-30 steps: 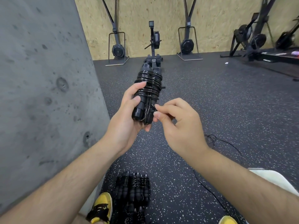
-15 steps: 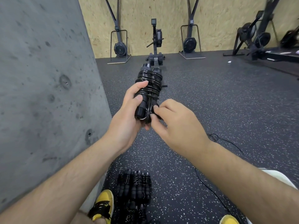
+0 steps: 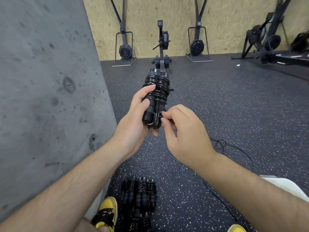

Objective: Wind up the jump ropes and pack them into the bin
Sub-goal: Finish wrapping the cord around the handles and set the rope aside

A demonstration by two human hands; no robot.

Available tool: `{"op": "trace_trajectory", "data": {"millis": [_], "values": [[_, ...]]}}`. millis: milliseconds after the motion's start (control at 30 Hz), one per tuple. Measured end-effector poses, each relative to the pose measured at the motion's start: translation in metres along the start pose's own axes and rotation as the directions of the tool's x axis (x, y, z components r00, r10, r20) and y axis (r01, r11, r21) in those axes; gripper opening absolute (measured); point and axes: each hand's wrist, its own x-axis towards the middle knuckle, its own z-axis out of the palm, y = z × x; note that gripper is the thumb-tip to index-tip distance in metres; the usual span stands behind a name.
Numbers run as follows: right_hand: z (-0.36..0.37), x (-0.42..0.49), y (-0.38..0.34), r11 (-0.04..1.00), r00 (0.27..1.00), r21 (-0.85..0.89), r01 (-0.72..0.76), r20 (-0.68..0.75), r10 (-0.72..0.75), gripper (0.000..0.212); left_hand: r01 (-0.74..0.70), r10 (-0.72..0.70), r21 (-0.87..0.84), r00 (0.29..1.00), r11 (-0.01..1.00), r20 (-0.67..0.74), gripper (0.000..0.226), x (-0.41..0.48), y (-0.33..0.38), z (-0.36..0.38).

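Left hand (image 3: 133, 121) grips the wound jump rope (image 3: 156, 94), fingers curled round the two handles, thumb on the near-left side; bundle is held up mid-scene, pointing away toward the far wall. Right hand (image 3: 182, 131) pinches the loose cord end at the bundle's near end, fingertips (image 3: 163, 120) touching the cord by the handle bottoms.

Change vs a moment ago: right hand has pulled back a bit from the bundle & opened its knuckles outward, w/ a short loop of cord now showing under the near end. Prob. the tail is being tucked or cinched, i.e. winding is basically done on this one.

Next up, I'd guess: finish the tuck, then drop it w/ the other wound ropes (image 3: 138, 195) lying low & near, by the yellow shoe (image 3: 107, 210). Can't tell if those sit in a bin. Another loose rope (image 3: 222, 144) lies on the floor, right, not yet wound.
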Motion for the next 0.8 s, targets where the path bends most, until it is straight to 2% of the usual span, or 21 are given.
{"op": "trace_trajectory", "data": {"millis": [200, 300, 400, 533, 667, 733, 800], "values": [[-0.009, 0.009, -0.002, 0.984, 0.996, -0.173, 0.033, 0.09, -0.018, 0.024, 0.027, -0.026, 0.017, 0.999, 0.999, -0.028, 0.041, 0.0, -0.005, 0.003], [-0.012, 0.011, -0.009, 0.965, 0.979, -0.258, 0.044, 0.204, 0.01, 0.022, 0.038, -0.039, -0.01, 0.998, 0.999, -0.039, 0.042, 0.001, -0.009, 0.006], [-0.013, 0.013, -0.011, 0.973, 0.957, -0.232, -0.015, 0.278, 0.081, 0.017, 0.035, -0.037, -0.029, 0.998, 0.999, -0.048, 0.041, 0.0, -0.011, 0.011], [-0.01, 0.01, -0.008, 0.984, 0.983, -0.164, -0.071, 0.157, 0.097, 0.026, 0.044, -0.047, -0.089, 0.998, 0.995, -0.031, 0.04, -0.001, -0.012, 0.016], [0.001, 0.003, -0.005, 0.986, 0.993, -0.161, 0.04, -0.1, -0.057, 0.018, 0.05, -0.052, -0.12, 0.998, 0.992, -0.017, 0.039, -0.001, -0.013, 0.017], [0.006, 0.0, -0.001, 0.999, 0.992, -0.039, 0.005, -0.124, -0.01, 0.014, 0.054, -0.056, -0.106, 0.998, 0.993, -0.017, 0.039, -0.001, -0.014, 0.017], [0.009, -0.004, 0.0, 0.987, 0.987, 0.123, -0.101, -0.114, 0.115, 0.012, 0.049, -0.05, -0.073, 0.999, 0.996, -0.017, 0.038, -0.001, -0.016, 0.015]]}}
